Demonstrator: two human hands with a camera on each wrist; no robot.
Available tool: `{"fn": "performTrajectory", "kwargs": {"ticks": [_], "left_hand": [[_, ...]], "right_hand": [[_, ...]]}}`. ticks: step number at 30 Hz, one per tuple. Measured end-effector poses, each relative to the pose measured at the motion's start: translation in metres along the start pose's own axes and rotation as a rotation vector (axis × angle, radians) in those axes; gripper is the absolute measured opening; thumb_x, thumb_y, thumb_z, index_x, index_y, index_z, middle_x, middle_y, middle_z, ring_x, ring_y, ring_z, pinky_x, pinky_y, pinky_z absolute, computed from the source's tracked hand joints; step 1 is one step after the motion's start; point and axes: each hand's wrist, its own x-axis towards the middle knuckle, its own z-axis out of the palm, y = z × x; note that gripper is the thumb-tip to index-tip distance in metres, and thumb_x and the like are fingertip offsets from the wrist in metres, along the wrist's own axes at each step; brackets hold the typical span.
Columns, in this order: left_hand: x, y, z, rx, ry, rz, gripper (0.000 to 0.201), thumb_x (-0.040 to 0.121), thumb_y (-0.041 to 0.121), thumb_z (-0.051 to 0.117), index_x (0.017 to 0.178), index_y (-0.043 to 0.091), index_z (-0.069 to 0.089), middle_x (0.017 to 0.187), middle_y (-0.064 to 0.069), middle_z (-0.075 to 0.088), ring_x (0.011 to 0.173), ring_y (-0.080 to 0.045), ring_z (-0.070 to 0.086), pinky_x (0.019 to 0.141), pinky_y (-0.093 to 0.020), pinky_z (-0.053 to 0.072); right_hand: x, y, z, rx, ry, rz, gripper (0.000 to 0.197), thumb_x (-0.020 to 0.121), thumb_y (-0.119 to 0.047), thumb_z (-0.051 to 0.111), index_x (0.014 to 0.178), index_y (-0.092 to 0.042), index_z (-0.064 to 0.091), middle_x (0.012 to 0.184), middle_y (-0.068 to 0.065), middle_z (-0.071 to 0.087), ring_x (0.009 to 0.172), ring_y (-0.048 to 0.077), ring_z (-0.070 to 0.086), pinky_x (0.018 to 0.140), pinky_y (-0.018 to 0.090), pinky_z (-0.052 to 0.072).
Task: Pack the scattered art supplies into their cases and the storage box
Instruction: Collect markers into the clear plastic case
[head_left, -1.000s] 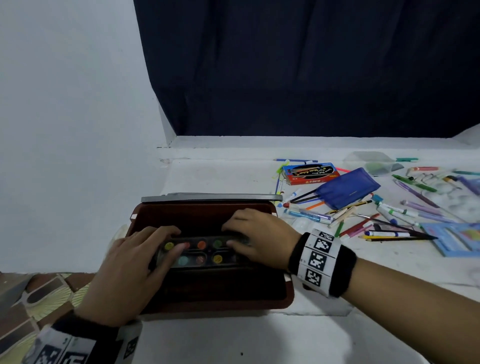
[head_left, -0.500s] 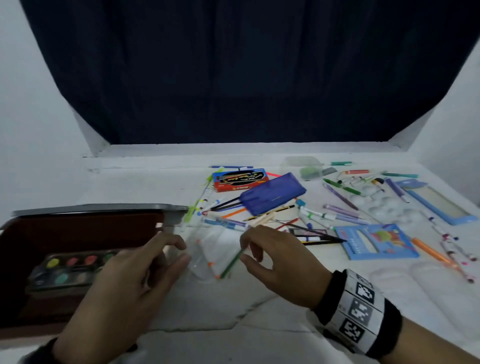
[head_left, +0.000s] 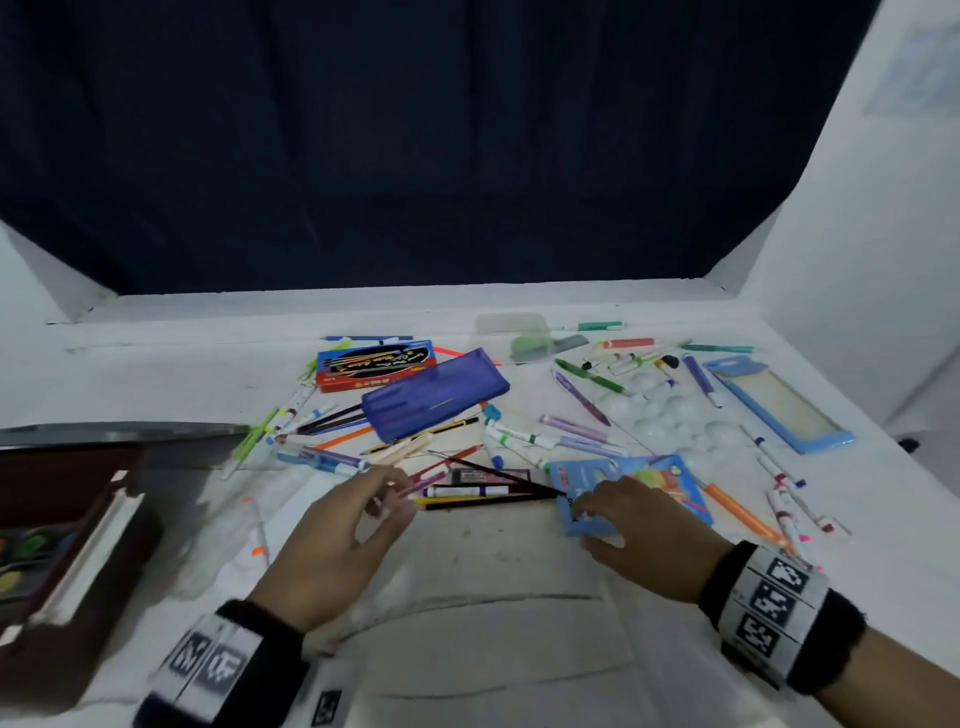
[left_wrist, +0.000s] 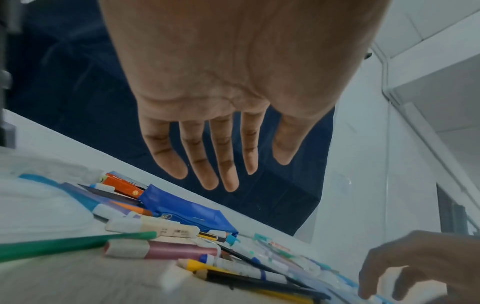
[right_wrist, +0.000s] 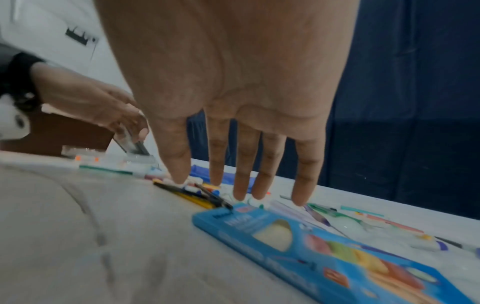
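My left hand (head_left: 389, 499) hovers open just above a loose pile of pens and pencils (head_left: 483, 491); in the left wrist view its fingers (left_wrist: 221, 174) are straight and hold nothing. My right hand (head_left: 587, 512) is open over the near-left corner of a light-blue colour box (head_left: 660, 478), fingers (right_wrist: 241, 193) stretched just above it (right_wrist: 324, 253). A green pencil (left_wrist: 78, 244) lies on the table near the left hand. The dark red storage box (head_left: 78, 525) stands open at far left with a watercolour palette (head_left: 21, 556) inside.
A purple-blue pencil case (head_left: 436, 395) and a red pencil box (head_left: 374, 364) lie behind the pile. Markers, a white mixing palette (head_left: 665, 415) and a blue-framed case (head_left: 779, 405) spread to the right. A clear plastic case (head_left: 234, 535) lies left of my left hand.
Both hands left the storage box and moved right to the pen pile. The right hand let go of the green pencil it pinched half a second ago and now reaches over the light-blue box.
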Motion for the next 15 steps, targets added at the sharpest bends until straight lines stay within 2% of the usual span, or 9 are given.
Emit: {"fn": "performTrajectory", "kwargs": {"ticks": [2, 4, 6, 8, 11, 13, 15], "left_hand": [[0.028, -0.008, 0.004, 0.052, -0.021, 0.014, 0.030, 0.092, 0.059, 0.049, 0.110, 0.035, 0.057, 0.101, 0.016, 0.063, 0.096, -0.004, 0.058, 0.081, -0.024, 0.047], [0.058, -0.019, 0.007, 0.124, -0.042, 0.008, 0.033, 0.092, 0.061, 0.045, 0.112, 0.037, 0.054, 0.107, 0.013, 0.063, 0.101, -0.009, 0.059, 0.086, -0.034, 0.050], [0.084, -0.028, 0.007, 0.209, -0.043, -0.014, 0.035, 0.092, 0.060, 0.047, 0.114, 0.035, 0.055, 0.110, 0.009, 0.064, 0.105, -0.015, 0.060, 0.088, -0.038, 0.050], [0.103, -0.035, 0.006, 0.318, -0.065, -0.069, 0.044, 0.092, 0.058, 0.051, 0.124, 0.028, 0.055, 0.121, 0.003, 0.063, 0.112, -0.020, 0.058, 0.092, -0.036, 0.048], [0.116, -0.048, 0.004, 0.362, -0.157, -0.172, 0.060, 0.088, 0.065, 0.049, 0.136, 0.029, 0.049, 0.136, 0.003, 0.057, 0.123, -0.019, 0.054, 0.099, -0.033, 0.044], [0.116, -0.059, 0.005, 0.333, -0.224, -0.163, 0.061, 0.086, 0.066, 0.045, 0.137, 0.033, 0.047, 0.136, 0.005, 0.057, 0.121, -0.017, 0.055, 0.099, -0.034, 0.045], [0.115, -0.068, 0.007, 0.296, -0.248, -0.110, 0.058, 0.083, 0.065, 0.040, 0.133, 0.037, 0.047, 0.133, 0.007, 0.058, 0.120, -0.016, 0.057, 0.099, -0.039, 0.047]], "right_hand": [[0.008, 0.015, 0.003, -0.081, -0.088, 0.018, 0.053, 0.093, -0.053, 0.051, 0.141, -0.034, 0.042, 0.144, -0.007, 0.044, 0.132, 0.015, 0.038, 0.109, 0.036, 0.035], [0.020, 0.024, 0.003, -0.147, -0.155, 0.019, 0.059, 0.093, -0.057, 0.049, 0.145, -0.035, 0.036, 0.150, -0.005, 0.037, 0.139, 0.018, 0.033, 0.112, 0.040, 0.032], [0.034, 0.028, 0.001, -0.174, -0.174, 0.024, 0.054, 0.093, -0.058, 0.045, 0.142, -0.037, 0.038, 0.144, -0.006, 0.042, 0.134, 0.019, 0.039, 0.107, 0.039, 0.037], [0.052, 0.028, -0.006, -0.154, -0.159, 0.026, 0.046, 0.094, -0.057, 0.043, 0.135, -0.037, 0.043, 0.133, -0.008, 0.050, 0.123, 0.018, 0.050, 0.098, 0.036, 0.042], [0.085, 0.025, -0.021, -0.103, -0.107, 0.039, 0.042, 0.096, -0.055, 0.042, 0.131, -0.033, 0.048, 0.128, -0.022, 0.048, 0.114, 0.015, 0.057, 0.089, 0.030, 0.046], [0.113, 0.025, -0.031, -0.041, -0.041, 0.065, 0.039, 0.096, -0.056, 0.042, 0.126, -0.032, 0.051, 0.119, -0.011, 0.060, 0.106, 0.017, 0.060, 0.083, 0.030, 0.048], [0.146, 0.028, -0.042, -0.041, 0.066, 0.059, 0.036, 0.095, -0.053, 0.045, 0.123, -0.031, 0.053, 0.110, -0.005, 0.063, 0.099, 0.018, 0.061, 0.080, 0.031, 0.049]]}}
